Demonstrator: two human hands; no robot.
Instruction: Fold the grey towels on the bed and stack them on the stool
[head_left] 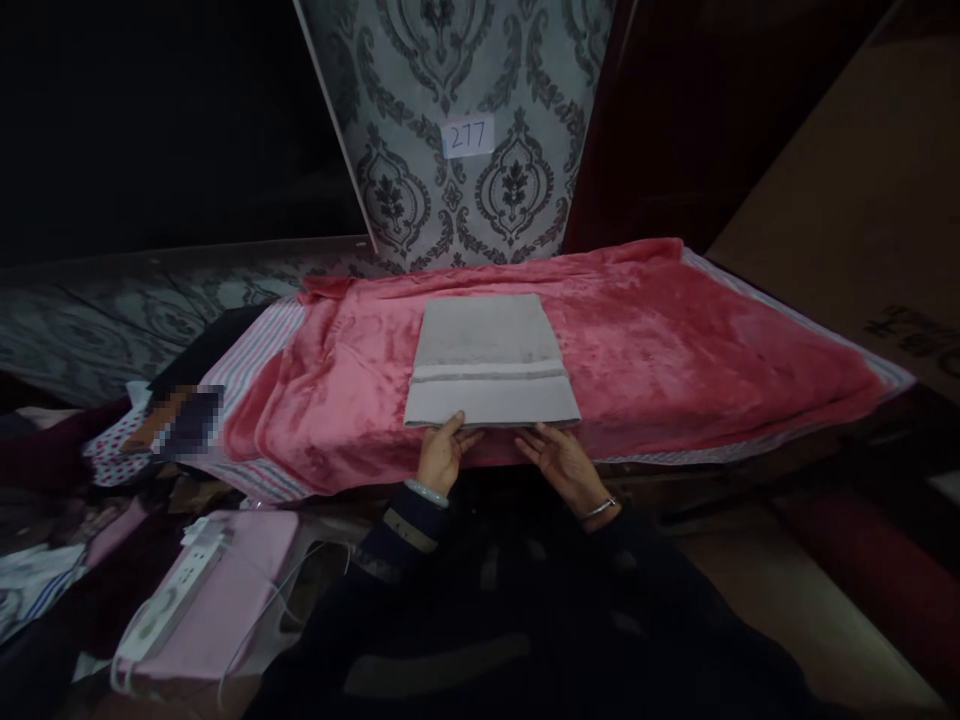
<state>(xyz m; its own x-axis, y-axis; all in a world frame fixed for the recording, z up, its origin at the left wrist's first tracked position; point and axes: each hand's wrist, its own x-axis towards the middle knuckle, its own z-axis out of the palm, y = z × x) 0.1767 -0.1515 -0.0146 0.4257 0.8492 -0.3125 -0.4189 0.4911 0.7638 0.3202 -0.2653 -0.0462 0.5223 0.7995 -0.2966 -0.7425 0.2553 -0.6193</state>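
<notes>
Patterned wallpaper (465, 120) rose at twelve o'clock behind a pink blanket (675, 340); a folded grey towel (491, 362) lay centred on it; left hand (442, 452) pinched its near edge, right hand (562, 462) spread beside; smoothing seemingly underway.

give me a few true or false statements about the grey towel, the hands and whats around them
1. The folded grey towel lies on a pink blanket. True.
2. Both hands are at the towel's far edge. False: the left hand and the right hand are at its near edge.
3. The left wrist wears a pale bangle. True.
4. The paper label on the patterned board reads 412. False: it reads 277.
5. A white power strip lies at lower left on a pink cloth. True.
6. The towel is plain, with no stripe. False: a darker band crosses it near the near edge.
</notes>
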